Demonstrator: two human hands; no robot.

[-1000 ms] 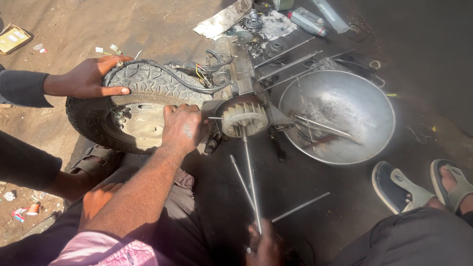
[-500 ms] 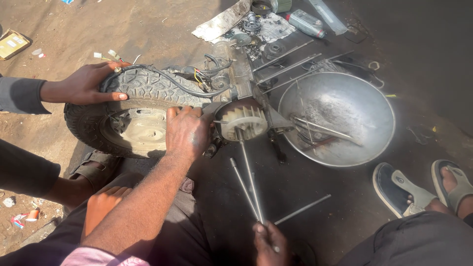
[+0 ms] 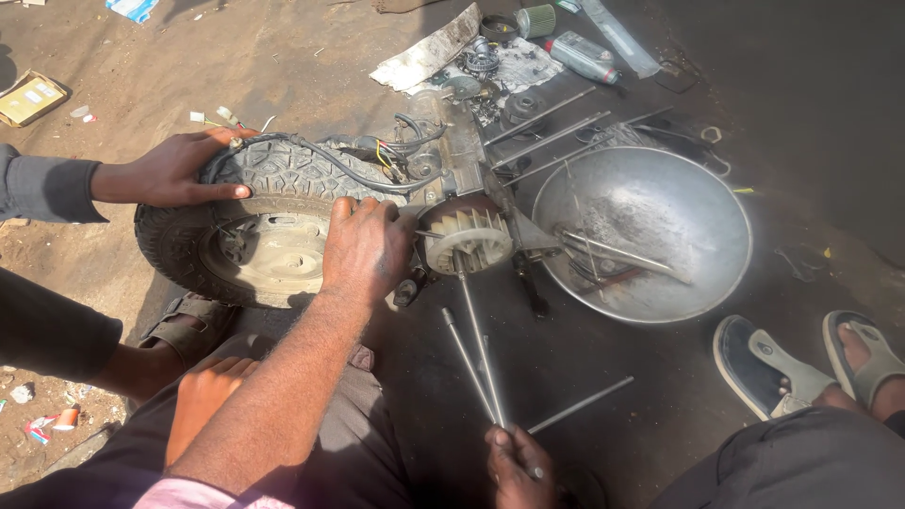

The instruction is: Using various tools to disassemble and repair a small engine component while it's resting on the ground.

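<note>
A small knobbly tyre on a pale wheel (image 3: 247,247) lies on the ground, joined to a motor with a white finned fan (image 3: 468,239). My left hand (image 3: 365,247) rests flat on the wheel's right side beside the fan, gripping nothing. My right hand (image 3: 518,464) at the bottom edge is closed around the near ends of two long metal rods (image 3: 479,351) that reach up to the fan. Another person's hand (image 3: 179,172) presses on the tyre's top left.
A large metal bowl (image 3: 716,236) holding metal parts sits right of the fan. More rods (image 3: 540,115), a loose rod (image 3: 580,404), a bottle (image 3: 584,57) and small parts lie around. Sandalled feet (image 3: 806,363) stand at lower right, another sandalled foot (image 3: 189,325) at left.
My right hand with the rods has come further up into view. My left hand stays on the wheel, and the other person's hand stays on the tyre.
</note>
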